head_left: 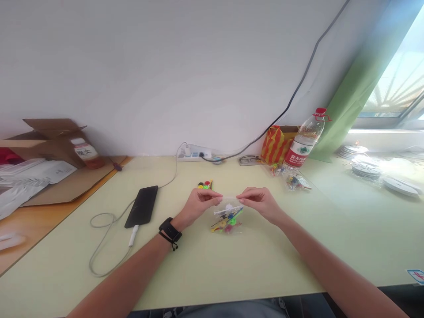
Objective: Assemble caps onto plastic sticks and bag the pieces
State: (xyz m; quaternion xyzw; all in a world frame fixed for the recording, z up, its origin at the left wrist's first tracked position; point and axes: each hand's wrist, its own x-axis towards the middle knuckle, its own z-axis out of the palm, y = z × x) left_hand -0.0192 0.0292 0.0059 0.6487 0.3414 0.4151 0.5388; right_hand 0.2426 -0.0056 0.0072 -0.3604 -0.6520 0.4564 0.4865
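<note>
A small clear plastic bag point(228, 221) hangs between my hands over the table's middle. Inside it are several small colourful plastic parts, among them white, yellow, green, blue and pink ones. My left hand point(198, 205), with a black watch point(171, 229) on the wrist, pinches the bag's top left corner. The top right corner is pinched between thumb and finger of my right hand point(260, 203). Just behind my left hand lie small round pieces point(204, 185) in black, red, yellow and green, partly hidden by the hand.
A phone point(142, 206) with a looping white cable lies left. Along the wall are a power strip point(194, 153), glasses point(249, 159), a striped bag point(274, 145) and a large water bottle point(303, 143). White discs point(366, 168) sit right; a cardboard box point(54, 137) and drink bottle point(86, 152) stand left.
</note>
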